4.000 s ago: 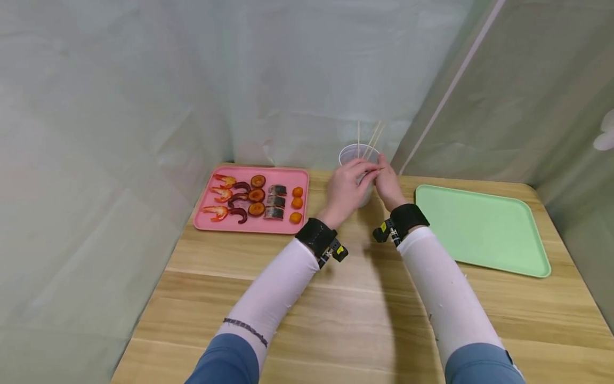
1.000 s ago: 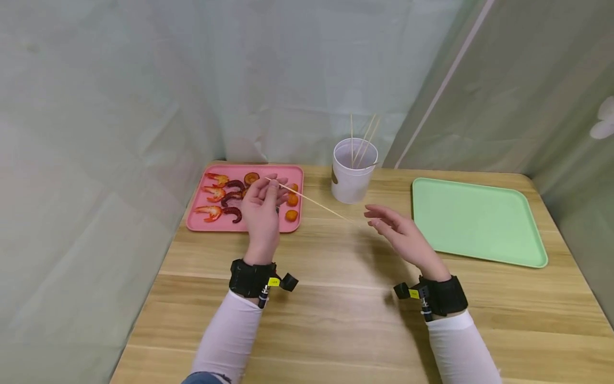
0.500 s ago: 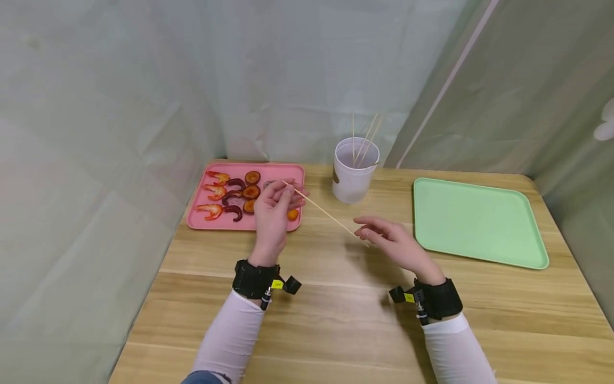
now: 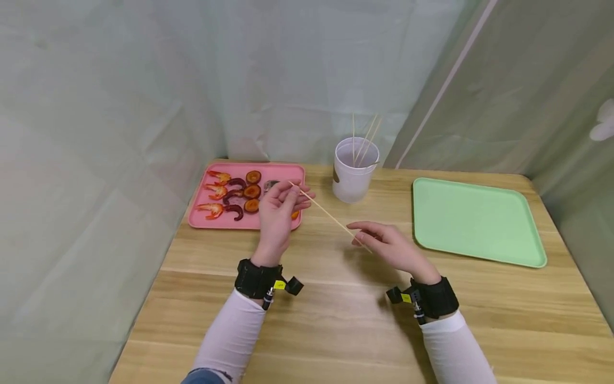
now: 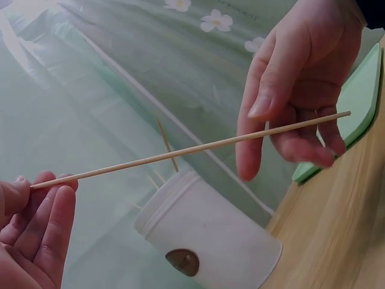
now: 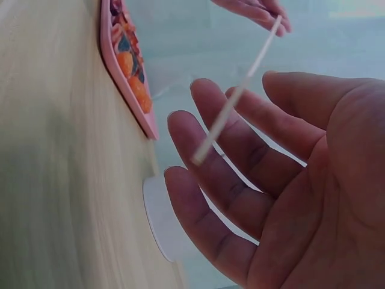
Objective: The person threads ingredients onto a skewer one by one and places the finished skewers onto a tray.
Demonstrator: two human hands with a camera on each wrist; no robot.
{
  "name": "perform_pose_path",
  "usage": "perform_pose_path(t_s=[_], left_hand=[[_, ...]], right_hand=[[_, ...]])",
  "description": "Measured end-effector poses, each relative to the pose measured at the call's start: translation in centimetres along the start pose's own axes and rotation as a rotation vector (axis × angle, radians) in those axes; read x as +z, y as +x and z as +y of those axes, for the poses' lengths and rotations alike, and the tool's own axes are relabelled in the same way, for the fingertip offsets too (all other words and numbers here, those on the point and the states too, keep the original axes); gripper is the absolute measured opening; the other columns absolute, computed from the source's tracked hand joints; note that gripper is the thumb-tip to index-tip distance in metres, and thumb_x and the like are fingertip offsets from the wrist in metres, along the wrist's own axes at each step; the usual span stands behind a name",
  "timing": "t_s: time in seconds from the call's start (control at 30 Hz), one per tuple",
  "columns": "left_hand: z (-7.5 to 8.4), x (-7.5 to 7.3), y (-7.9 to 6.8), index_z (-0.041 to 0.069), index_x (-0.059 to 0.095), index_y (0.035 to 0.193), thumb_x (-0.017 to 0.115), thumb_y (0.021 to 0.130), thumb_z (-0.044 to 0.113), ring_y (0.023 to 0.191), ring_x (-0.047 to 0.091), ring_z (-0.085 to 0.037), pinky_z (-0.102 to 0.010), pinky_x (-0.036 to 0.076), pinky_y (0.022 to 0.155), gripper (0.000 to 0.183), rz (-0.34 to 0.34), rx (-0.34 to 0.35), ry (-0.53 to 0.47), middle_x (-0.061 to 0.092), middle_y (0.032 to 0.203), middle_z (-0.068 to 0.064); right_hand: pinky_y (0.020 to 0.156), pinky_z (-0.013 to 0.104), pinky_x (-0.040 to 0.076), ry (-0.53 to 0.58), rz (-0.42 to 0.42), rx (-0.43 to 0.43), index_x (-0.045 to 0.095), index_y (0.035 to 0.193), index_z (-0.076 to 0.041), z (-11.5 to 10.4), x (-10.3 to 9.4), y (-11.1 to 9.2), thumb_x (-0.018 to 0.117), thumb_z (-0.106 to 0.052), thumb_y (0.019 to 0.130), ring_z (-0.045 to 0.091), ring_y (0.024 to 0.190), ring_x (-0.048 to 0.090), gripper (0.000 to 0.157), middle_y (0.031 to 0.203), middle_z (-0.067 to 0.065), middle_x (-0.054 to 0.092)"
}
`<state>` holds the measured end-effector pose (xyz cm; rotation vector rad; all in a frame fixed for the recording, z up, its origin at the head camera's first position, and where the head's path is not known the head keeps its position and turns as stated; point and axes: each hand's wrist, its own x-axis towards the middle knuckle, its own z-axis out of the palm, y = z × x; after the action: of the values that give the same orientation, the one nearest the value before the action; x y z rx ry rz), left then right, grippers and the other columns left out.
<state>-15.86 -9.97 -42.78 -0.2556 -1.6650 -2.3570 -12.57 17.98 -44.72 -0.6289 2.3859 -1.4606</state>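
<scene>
My left hand (image 4: 278, 212) pinches a thin bamboo skewer (image 4: 331, 216) near one end, between thumb and index finger, in front of the pink tray. The skewer slants down to the right. Its free end reaches my right hand (image 4: 390, 246), whose fingers are loosely spread. In the right wrist view the skewer (image 6: 231, 102) crosses between thumb and fingers, with the thumb (image 6: 295, 90) standing off from the fingers. The left wrist view has the blunt end of the skewer (image 5: 192, 149) passing beyond the right hand's index finger (image 5: 248, 141).
A pink tray (image 4: 225, 221) at the left carries shrimp, dark curled tentacles, mushroom caps and other pieces, some hidden by my left hand. A white cup (image 4: 352, 184) with several skewers stands at the back. A green tray (image 4: 479, 221) lies at the right on the wooden table (image 4: 336, 330).
From the cup, my left hand went to the pink tray with a skewer, then drifted slightly right. My right hand left the cup, came nearer, and has since moved left to the skewer's free end.
</scene>
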Motion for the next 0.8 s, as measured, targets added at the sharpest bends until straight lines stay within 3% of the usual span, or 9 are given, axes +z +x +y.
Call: perform_pose_path(t_s=[0.2, 0.43, 0.53, 0.8], left_hand=[[0.4, 0.2, -0.3, 0.007, 0.071, 0.117, 0.063, 0.11, 0.014, 0.096, 0.079, -0.024, -0.037, 0.063, 0.084, 0.013, -0.019, -0.002, 0.001, 0.077, 0.111, -0.019], [0.7, 0.3, -0.4, -0.009, 0.065, 0.124, 0.063, 0.11, 0.014, 0.094, 0.079, -0.023, -0.038, 0.063, 0.082, 0.027, -0.016, 0.012, -0.008, 0.077, 0.111, -0.021], [0.7, 0.2, -0.4, -0.01, 0.064, 0.125, 0.063, 0.11, 0.015, 0.095, 0.078, -0.023, -0.037, 0.063, 0.082, 0.03, -0.017, 0.014, -0.003, 0.077, 0.11, -0.019], [0.8, 0.2, -0.3, -0.003, 0.068, 0.122, 0.063, 0.11, 0.015, 0.095, 0.079, -0.024, -0.038, 0.063, 0.082, 0.022, -0.018, 0.012, -0.005, 0.076, 0.111, -0.021]], right_hand=[[0.096, 0.035, 0.055, 0.013, -0.066, -0.022, 0.065, 0.143, -0.003, -0.2, 0.8, 0.4, 0.058, -0.02, 0.113, 0.02, 0.109, 0.073, 0.035, 0.11, 0.014, 0.078], [0.101, 0.036, 0.052, 0.017, -0.091, -0.02, 0.065, 0.144, -0.004, -0.2, 1.3, 0.5, 0.056, -0.019, 0.113, 0.021, 0.111, 0.073, 0.035, 0.111, 0.014, 0.078], [0.102, 0.035, 0.052, 0.021, -0.105, -0.019, 0.064, 0.145, -0.003, -0.3, 1.5, 0.5, 0.056, -0.019, 0.113, 0.021, 0.112, 0.073, 0.036, 0.112, 0.013, 0.078], [0.101, 0.033, 0.051, -0.001, -0.113, -0.036, 0.066, 0.143, -0.008, -0.5, 1.8, 0.6, 0.058, -0.022, 0.113, 0.019, 0.112, 0.072, 0.035, 0.111, 0.01, 0.079]])
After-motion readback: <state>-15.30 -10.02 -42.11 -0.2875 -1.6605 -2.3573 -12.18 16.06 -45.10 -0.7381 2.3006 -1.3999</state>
